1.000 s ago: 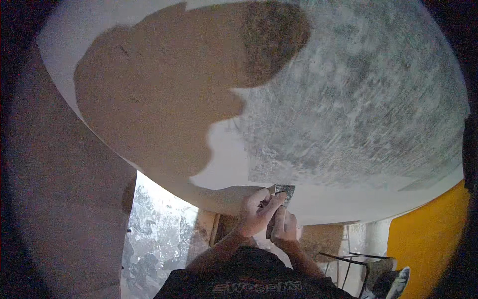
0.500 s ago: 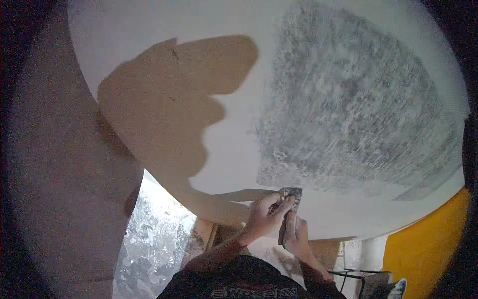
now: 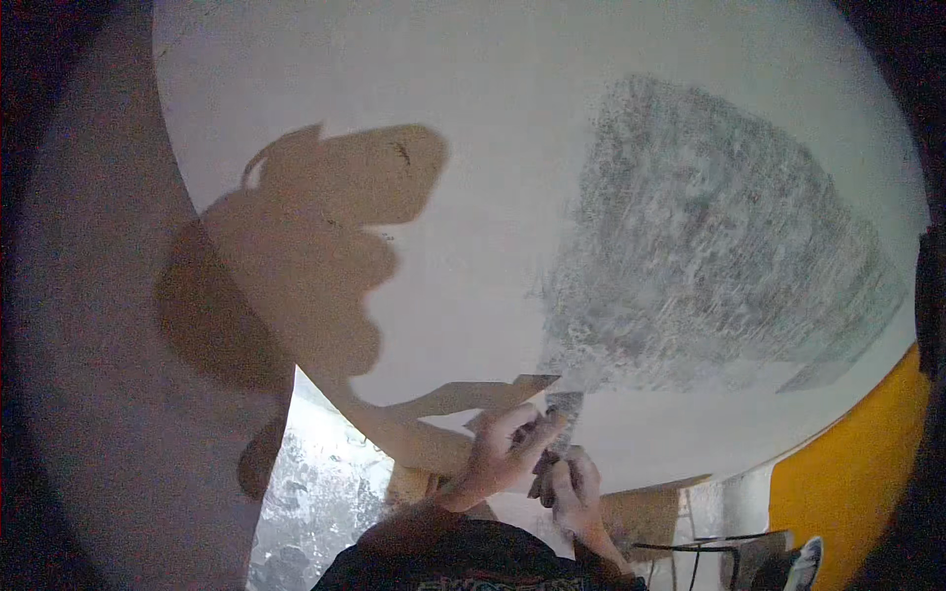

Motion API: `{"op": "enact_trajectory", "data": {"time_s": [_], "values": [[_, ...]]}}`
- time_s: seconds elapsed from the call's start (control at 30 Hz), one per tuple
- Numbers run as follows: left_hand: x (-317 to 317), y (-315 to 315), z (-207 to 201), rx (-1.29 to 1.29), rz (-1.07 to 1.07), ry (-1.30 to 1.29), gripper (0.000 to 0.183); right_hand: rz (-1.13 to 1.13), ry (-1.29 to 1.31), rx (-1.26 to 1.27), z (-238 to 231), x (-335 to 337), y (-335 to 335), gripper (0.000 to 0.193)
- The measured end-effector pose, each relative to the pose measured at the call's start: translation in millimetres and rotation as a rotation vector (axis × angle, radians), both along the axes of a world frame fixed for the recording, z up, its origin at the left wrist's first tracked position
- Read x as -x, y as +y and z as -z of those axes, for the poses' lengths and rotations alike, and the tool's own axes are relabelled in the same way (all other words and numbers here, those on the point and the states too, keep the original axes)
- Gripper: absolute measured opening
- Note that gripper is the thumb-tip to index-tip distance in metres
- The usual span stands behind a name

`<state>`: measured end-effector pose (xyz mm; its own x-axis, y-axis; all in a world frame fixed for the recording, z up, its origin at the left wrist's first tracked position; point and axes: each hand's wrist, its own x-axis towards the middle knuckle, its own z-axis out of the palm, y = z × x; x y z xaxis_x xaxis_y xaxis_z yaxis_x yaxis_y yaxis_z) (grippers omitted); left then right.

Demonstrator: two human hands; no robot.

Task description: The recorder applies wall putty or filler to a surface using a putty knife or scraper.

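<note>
A flat scraper [image 3: 566, 407] stands before a pale surface [image 3: 473, 295], just below a rough grey patch [image 3: 709, 236], as I watch from my distant station. The fingers of the left hand [image 3: 506, 445] are closed around it. Just below, the right hand's [image 3: 577, 485] fingers close on a dark piece [image 3: 543, 483], perhaps a second tool; dimness blurs it for me. An orange panel [image 3: 847, 463] borders the scene at right.

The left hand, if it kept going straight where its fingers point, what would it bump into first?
Probably the flat grey tool, right at the fingertips of the left hand. Past that seems the whitish surface, but how far off is unclear.
</note>
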<state>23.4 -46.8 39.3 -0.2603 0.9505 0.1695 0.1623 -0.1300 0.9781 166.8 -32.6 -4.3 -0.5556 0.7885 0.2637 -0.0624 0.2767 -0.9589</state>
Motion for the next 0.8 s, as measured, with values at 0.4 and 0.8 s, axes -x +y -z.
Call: {"op": "enact_trajectory", "data": {"time_s": [0.4, 0.8], "values": [[-14.4, -8.2, 55.9, -0.283, 0.213, -0.202, 0.025, 0.444, 0.178, 0.074, -30.2, 3.2, -5.4, 0.018], [23.3, 2.9, 33.0, -0.433, 0.139, 0.265, 0.020, 0.406, 0.170, 0.192, -64.1, 29.4, 18.8, 0.024]]}}
